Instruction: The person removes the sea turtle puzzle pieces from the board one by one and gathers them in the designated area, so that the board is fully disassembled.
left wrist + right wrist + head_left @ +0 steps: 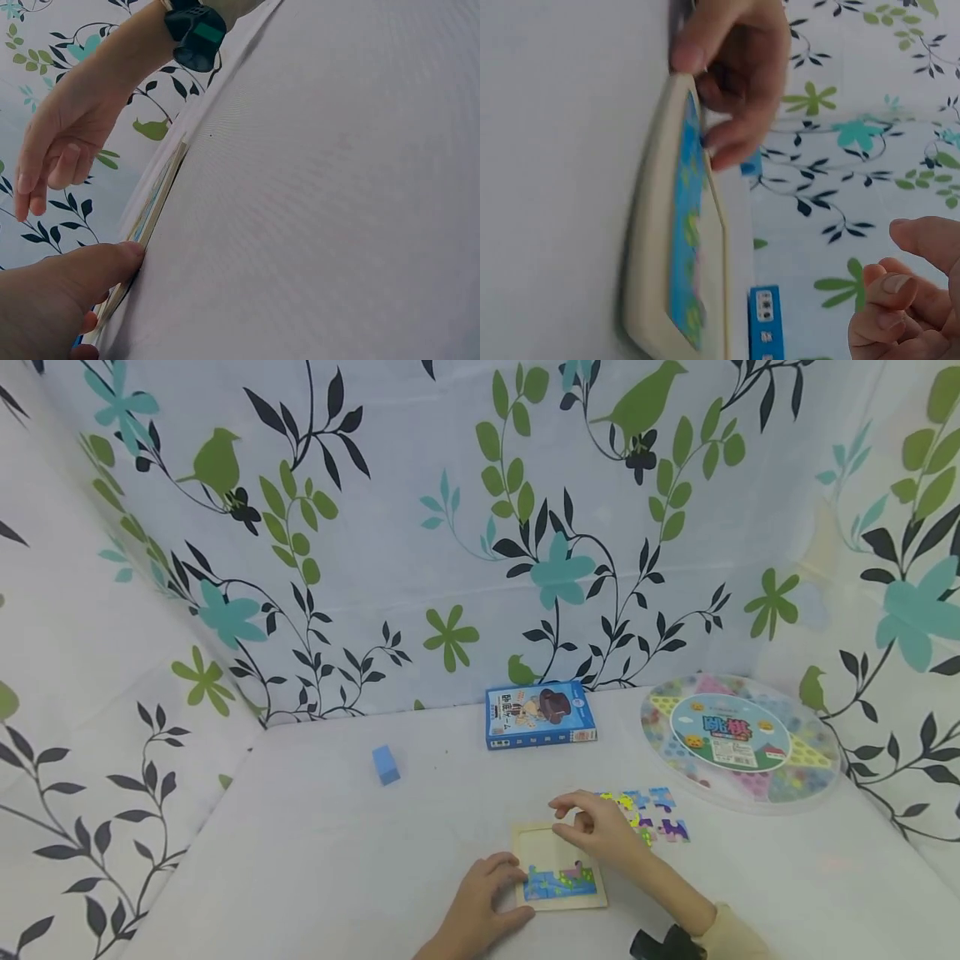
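Note:
A shallow wooden puzzle tray (537, 843) lies on the white table, its lower half filled with joined jigsaw pieces (551, 885) and its upper half showing bare wood. My left hand (483, 902) holds the tray by its near left corner, thumb on one edge and fingers along the other. Above the tray's upper right side hovers my right hand (603, 833), fingers loosely bent. In the right wrist view this hand (911, 300) has thumb and fingers apart, with no piece visible between them. Loose jigsaw pieces (663, 814) lie right of the tray, partly hidden by the right hand.
A blue game box (540, 716) lies at the back by the patterned cloth. To its right is a large round Chinese checkers case (738, 739). A small blue block (386, 765) stands on the table's left side. Patterned cloth hangs behind and at both sides.

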Demonstrator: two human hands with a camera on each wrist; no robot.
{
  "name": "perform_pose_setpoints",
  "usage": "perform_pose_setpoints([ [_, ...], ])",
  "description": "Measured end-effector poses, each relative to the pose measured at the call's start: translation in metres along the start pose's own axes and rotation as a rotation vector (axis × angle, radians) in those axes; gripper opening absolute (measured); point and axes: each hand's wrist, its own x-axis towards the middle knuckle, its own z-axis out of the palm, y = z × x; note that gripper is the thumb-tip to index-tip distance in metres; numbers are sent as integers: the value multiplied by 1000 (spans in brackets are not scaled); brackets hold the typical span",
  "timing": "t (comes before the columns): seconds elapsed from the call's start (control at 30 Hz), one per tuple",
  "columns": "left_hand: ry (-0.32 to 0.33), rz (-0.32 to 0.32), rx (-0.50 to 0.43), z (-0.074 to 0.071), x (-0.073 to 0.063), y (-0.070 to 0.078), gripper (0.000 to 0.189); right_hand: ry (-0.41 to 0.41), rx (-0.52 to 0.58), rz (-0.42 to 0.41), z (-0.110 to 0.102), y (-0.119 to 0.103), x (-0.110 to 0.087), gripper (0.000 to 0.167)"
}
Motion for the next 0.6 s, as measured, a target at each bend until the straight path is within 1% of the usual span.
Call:
perform_pose_setpoints([
  [0.13,5,-2,2,-1,0,1,38,-103,47,-59,20,-8,-5,26],
  [0.2,0,-8,3,-1,-1,1,40,-131,38,-88,26,-7,-8,28],
  [0.27,-5,-16,1,-1,-1,2,42,-146,25,-84,31,-2,-11,30],
  [0.37,-13,-30,-11,-1,-2,2,44,-170,15,-26,36,5,-15,33],
  [0.43,-13,-42,-21,-1,-2,2,44,-190,-11,8,38,9,-17,37],
  [0.6,13,-57,-32,-1,0,4,43,-235,-54,64,41,14,-21,44],
])
